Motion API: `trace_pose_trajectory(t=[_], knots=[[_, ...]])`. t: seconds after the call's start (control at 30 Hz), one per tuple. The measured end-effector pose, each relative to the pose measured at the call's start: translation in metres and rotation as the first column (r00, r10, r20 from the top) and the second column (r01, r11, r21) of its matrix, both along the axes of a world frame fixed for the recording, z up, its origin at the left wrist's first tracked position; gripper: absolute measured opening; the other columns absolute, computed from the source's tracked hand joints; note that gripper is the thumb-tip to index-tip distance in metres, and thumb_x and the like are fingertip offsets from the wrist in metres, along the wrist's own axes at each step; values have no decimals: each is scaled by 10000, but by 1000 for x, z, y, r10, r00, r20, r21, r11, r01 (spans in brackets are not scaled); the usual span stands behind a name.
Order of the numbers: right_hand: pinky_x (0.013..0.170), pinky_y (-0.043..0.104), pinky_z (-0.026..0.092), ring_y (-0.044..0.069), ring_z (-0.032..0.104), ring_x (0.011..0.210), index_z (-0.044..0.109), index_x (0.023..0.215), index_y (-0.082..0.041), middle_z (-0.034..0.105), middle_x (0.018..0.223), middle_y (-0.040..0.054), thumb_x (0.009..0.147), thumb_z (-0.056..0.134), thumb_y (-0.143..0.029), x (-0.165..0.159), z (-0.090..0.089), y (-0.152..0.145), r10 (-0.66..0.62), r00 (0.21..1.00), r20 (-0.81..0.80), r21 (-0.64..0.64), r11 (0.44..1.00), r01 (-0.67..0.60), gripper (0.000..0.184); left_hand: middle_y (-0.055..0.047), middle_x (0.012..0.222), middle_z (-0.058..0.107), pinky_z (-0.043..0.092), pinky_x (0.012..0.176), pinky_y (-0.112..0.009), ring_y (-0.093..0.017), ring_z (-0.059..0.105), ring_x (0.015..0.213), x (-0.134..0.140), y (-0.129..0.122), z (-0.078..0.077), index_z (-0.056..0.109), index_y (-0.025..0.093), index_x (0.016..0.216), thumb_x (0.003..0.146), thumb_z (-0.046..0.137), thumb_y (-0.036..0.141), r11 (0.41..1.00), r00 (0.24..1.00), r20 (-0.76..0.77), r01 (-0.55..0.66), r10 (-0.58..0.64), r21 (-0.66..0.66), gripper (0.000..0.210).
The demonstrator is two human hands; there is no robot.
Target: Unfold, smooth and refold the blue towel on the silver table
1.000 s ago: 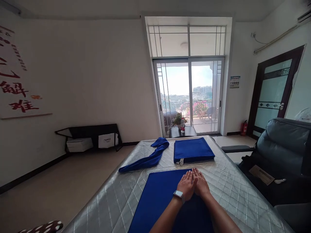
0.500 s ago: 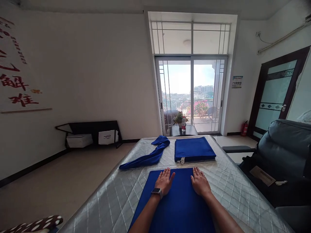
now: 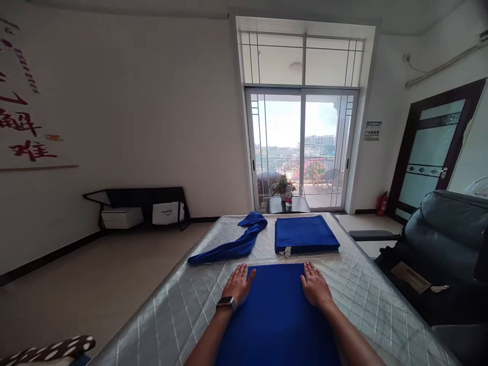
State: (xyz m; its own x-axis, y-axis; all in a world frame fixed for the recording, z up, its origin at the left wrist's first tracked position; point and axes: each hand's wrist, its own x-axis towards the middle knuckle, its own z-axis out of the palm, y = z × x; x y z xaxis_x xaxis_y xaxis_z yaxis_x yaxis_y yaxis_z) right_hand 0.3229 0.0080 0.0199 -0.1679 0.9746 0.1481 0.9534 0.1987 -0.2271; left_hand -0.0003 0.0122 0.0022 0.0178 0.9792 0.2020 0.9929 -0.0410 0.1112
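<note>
A flat, smooth blue cloth lies lengthwise in front of me on a silvery quilted mattress. My left hand, with a watch on the wrist, rests flat at the cloth's far left corner, fingers stretched out. At the far right corner my right hand lies flat along the edge, its fingers straight. Beyond the hands sits a neatly folded stack of blue cloth with a white tag at its near edge. To its left lies a loose, twisted strip of blue cloth.
A black armchair with dark items on its seat stands at the right. Past the mattress, a small dark table bears a bottle and a plant. By the left wall is a low black rack holding white boxes.
My left hand has slid left from the top of the cloth to its left edge. My right hand has stayed nearly in place. The view has shifted slightly.
</note>
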Motion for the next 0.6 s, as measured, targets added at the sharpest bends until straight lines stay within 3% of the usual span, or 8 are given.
trace_pose_trajectory(t=[0.23, 0.6], knots=[[1249, 373, 142, 208, 212, 1533, 274, 1578, -54, 265, 1651, 109, 1003, 204, -375, -1, 1, 0, -5, 1000, 6, -2, 1000, 5, 662, -162, 1616, 408, 294, 1240, -501, -294, 329, 1515, 2, -2, 4, 376, 119, 1544, 1021, 145, 513, 1000, 999, 29, -21, 21, -6, 694], [1246, 380, 155, 215, 227, 1529, 292, 1574, -63, 294, 1642, 120, 1005, 219, -378, 0, -4, 2, -7, 1000, 3, 17, 1000, 7, 655, -143, 1607, 427, 293, 1244, -440, -277, 348, 1509, 5, -4, 7, 405, 116, 1532, 1007, 128, 578, 999, 997, 55, -52, 52, -13, 752]])
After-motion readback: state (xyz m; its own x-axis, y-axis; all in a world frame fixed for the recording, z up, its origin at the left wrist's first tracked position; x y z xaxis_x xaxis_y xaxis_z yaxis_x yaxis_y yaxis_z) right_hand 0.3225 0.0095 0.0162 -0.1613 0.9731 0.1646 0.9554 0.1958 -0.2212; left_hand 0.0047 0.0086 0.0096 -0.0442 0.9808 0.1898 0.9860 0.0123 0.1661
